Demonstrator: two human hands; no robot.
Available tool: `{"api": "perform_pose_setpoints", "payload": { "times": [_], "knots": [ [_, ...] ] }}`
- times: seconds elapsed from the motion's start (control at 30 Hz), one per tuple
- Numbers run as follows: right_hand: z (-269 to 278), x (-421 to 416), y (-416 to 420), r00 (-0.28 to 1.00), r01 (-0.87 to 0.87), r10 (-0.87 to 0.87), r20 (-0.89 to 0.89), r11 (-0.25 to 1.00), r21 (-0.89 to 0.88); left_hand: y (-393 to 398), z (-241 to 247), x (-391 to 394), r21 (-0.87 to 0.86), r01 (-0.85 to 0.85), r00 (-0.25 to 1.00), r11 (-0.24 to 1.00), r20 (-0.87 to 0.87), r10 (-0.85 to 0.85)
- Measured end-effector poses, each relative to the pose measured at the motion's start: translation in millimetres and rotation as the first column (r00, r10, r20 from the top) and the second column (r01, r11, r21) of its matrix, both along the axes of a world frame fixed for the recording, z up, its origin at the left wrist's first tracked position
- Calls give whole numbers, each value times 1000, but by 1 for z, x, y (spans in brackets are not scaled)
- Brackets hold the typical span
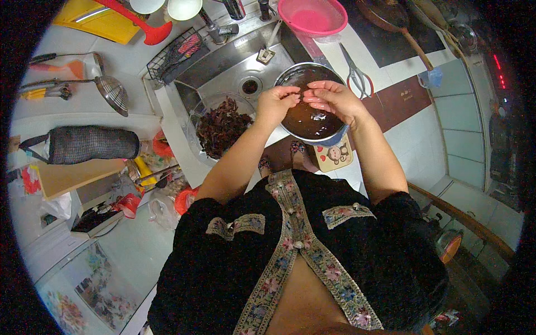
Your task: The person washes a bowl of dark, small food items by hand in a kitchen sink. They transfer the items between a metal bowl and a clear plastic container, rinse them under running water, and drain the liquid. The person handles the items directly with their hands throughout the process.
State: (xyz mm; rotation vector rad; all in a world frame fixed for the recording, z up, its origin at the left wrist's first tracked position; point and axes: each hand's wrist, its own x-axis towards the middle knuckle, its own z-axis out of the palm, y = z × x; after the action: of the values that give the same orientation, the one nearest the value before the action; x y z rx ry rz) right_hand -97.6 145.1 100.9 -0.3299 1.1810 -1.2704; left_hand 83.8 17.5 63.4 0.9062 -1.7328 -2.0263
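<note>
Both hands are raised over a round metal pot of brown liquid at the edge of the counter. My left hand has its thumb and fingertips brought together; a small dark bit seems to lie between the two hands, though which one grips it is unclear. My right hand, fingers slightly spread and curved, faces it above the liquid. To the left, a clear bowl holds a heap of dark reddish-brown strips, beside my left forearm.
A steel sink with a drain lies beyond the bowl. Scissors rest right of the pot, near a pink basket. A pan stands at upper right; a skimmer hangs at left.
</note>
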Motion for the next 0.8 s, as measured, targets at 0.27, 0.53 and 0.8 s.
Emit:
{"api": "perform_pose_setpoints", "payload": {
  "times": [0.27, 0.53, 0.8],
  "knots": [
    [-7, -9, -1, 949, 80, -42, -312, 991, 110, -17, 7, 13, 262, -46, 996, 964, -61, 64],
    [-30, 5, -4, 821, -59, 93, -563, 995, 78, -23, 8, 23, 439, -45, 992, 897, -84, 91],
    [-14, 47, -17, 997, -1, -3, -81, 999, -49, -22, 13, 27, 513, -8, 993, 859, -99, 68]
  ]
}}
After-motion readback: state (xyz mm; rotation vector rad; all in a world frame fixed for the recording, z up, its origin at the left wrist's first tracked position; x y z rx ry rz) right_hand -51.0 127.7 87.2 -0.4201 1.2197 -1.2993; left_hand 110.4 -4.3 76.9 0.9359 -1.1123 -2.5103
